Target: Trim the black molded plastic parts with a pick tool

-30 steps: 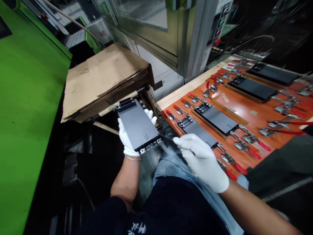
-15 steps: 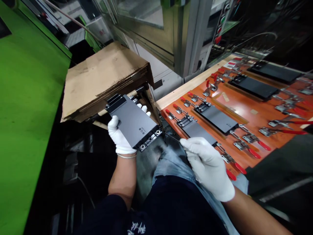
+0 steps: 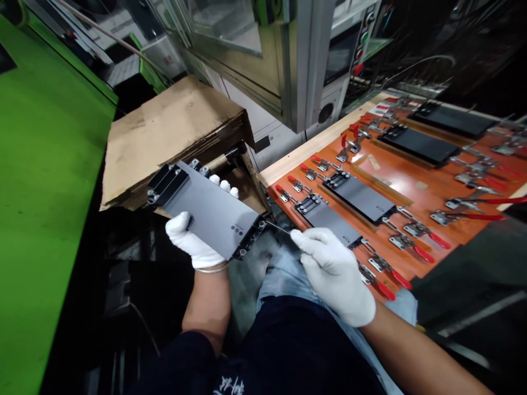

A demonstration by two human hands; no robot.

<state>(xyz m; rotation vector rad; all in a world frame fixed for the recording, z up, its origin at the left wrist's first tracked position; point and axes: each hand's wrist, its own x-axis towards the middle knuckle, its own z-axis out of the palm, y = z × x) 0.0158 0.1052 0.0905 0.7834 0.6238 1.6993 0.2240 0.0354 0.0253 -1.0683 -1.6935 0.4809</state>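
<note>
My left hand [image 3: 197, 245], in a white glove, is closed around a flat grey panel [image 3: 212, 211] with black ends. Its thumb lies along the near edge, and fingertips show past the far edge. The panel is held tilted in the air, with small dark marks near its right end. My gloved right hand [image 3: 335, 277] pinches a thin metal rod [image 3: 279, 226], whose tip reaches the panel's right corner at a round fitting. Whether the tip is inside the fitting I cannot tell.
On the right an orange board [image 3: 405, 216] carries similar panels [image 3: 362, 197] between red-handled toggle clamps [image 3: 415, 249]. Behind my left hand are stacked cardboard sheets [image 3: 173, 120]. A green machine panel [image 3: 45, 164] stands at left, and a metal-framed machine door [image 3: 242, 60] at the back.
The panel has shifted left and turned slightly in my left hand's grip. My right hand has moved left too, keeping the rod at the panel's corner.
</note>
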